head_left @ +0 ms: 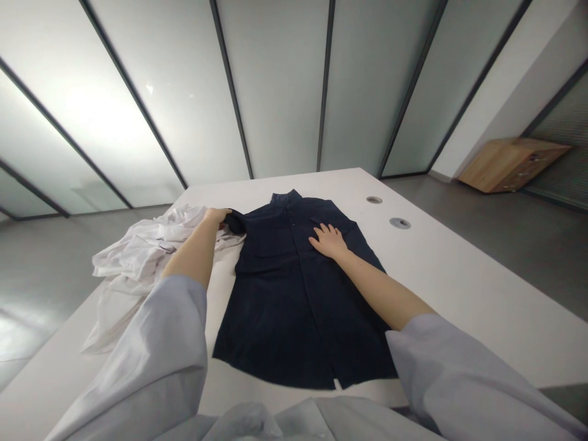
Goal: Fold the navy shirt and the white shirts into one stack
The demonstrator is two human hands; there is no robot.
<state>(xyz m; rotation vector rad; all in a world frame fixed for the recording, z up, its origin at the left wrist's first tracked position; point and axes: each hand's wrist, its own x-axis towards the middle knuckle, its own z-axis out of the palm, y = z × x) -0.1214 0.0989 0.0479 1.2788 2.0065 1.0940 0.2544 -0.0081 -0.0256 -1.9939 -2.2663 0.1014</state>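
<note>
A dark navy button-up shirt (289,294) lies flat on the white table (459,275), collar away from me. My left hand (218,215) is closed on the shirt's left shoulder or sleeve fold at its upper left corner. My right hand (328,240) rests flat on the shirt's chest, fingers spread apart. Both my arms wear pale grey sleeves pushed up to the elbow.
A crumpled pile of white garments (138,257) lies on the table's left side, touching the navy shirt's left edge. Two round cable grommets (399,223) sit in the tabletop at the right. A wooden cabinet (509,162) stands on the floor far right. Frosted glass walls stand behind.
</note>
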